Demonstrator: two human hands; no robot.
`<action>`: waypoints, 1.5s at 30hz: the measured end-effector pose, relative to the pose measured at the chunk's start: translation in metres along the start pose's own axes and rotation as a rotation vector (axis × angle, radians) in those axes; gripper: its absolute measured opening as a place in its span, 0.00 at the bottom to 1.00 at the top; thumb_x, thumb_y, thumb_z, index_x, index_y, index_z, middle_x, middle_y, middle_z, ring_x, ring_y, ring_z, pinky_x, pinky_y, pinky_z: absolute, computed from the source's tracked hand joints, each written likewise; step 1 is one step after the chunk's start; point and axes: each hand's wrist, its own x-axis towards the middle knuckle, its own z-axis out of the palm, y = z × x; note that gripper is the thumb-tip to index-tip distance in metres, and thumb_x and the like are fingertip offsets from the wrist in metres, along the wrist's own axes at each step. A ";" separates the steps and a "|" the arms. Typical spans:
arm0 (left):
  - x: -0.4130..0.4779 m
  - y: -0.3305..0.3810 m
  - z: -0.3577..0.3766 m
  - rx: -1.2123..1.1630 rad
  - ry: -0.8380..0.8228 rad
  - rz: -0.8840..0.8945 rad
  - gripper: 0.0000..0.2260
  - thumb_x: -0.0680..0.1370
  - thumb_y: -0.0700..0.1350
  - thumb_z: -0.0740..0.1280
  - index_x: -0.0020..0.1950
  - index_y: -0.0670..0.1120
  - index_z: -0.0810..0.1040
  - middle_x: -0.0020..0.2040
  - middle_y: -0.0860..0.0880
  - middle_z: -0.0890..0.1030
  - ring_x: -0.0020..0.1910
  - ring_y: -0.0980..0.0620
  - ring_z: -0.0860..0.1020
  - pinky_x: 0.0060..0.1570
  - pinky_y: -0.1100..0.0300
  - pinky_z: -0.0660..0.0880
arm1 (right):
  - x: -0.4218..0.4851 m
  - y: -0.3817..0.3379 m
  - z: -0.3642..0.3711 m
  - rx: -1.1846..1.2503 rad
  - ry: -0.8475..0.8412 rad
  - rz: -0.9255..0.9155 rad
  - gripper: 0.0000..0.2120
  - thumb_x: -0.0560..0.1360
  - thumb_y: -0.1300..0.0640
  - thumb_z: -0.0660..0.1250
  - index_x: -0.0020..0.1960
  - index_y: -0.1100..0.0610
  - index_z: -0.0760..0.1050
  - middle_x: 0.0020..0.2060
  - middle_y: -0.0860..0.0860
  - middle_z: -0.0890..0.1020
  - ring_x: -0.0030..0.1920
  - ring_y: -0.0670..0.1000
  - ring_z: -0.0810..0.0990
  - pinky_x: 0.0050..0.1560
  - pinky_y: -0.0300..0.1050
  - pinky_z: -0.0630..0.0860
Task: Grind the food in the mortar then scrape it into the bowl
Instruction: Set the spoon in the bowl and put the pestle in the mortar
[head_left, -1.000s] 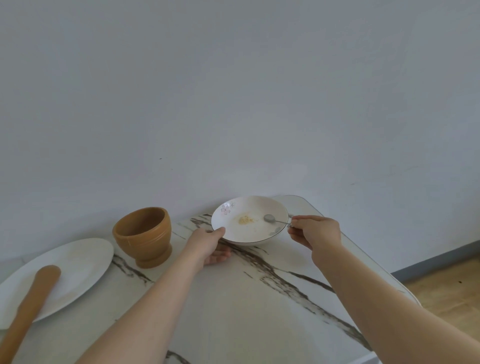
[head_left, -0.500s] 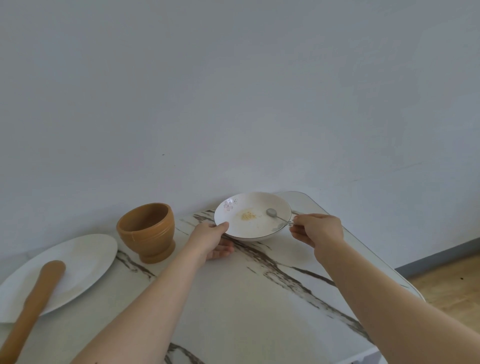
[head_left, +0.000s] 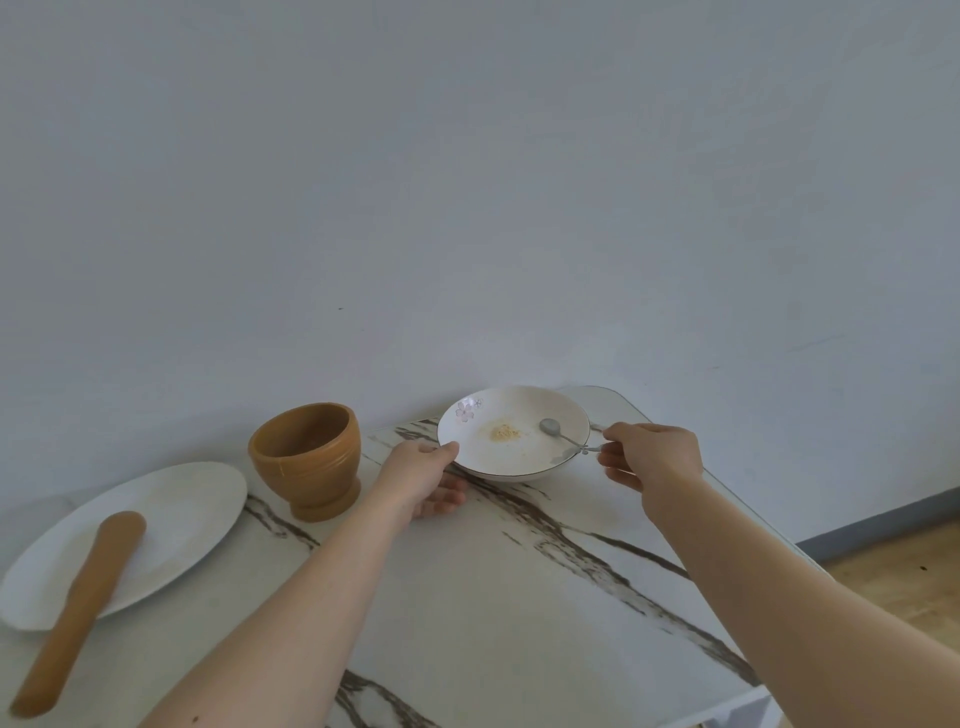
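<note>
Left hand (head_left: 421, 480) fingers grasp bowl (head_left: 519, 402) rim; right hand (head_left: 654, 457) fingers pinch spoon (head_left: 566, 439) handle, tip beside food (head_left: 505, 432).

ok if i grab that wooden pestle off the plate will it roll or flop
Probably stiff: the pestle looks like solid wood. Its round shaft may roll if nudged, as it lies propped over the rim of the white plate. Slim, so likely light.

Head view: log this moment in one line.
left hand grips white flowered bowl rim | right hand pinches small metal spoon, tip in bowl | yellowish ground food in bowl
</note>
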 end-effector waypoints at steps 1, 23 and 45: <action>-0.002 0.001 -0.002 0.007 0.008 0.008 0.07 0.80 0.47 0.63 0.46 0.44 0.72 0.36 0.42 0.81 0.24 0.50 0.78 0.28 0.61 0.76 | -0.002 -0.002 0.000 -0.026 0.014 -0.015 0.07 0.72 0.65 0.69 0.35 0.60 0.77 0.31 0.56 0.82 0.33 0.55 0.81 0.46 0.50 0.82; -0.082 0.009 -0.137 0.181 0.251 0.504 0.06 0.77 0.44 0.66 0.43 0.46 0.81 0.38 0.50 0.85 0.34 0.53 0.83 0.35 0.61 0.77 | -0.133 -0.019 0.103 -0.447 -0.213 -0.471 0.09 0.68 0.61 0.63 0.39 0.63 0.81 0.30 0.55 0.78 0.31 0.54 0.74 0.34 0.42 0.66; -0.099 -0.101 -0.299 0.508 0.610 0.390 0.06 0.78 0.48 0.64 0.47 0.51 0.81 0.51 0.54 0.81 0.53 0.53 0.78 0.51 0.54 0.75 | -0.251 0.054 0.238 -1.091 -0.745 -0.934 0.24 0.75 0.66 0.61 0.67 0.46 0.74 0.63 0.48 0.76 0.60 0.52 0.76 0.55 0.46 0.78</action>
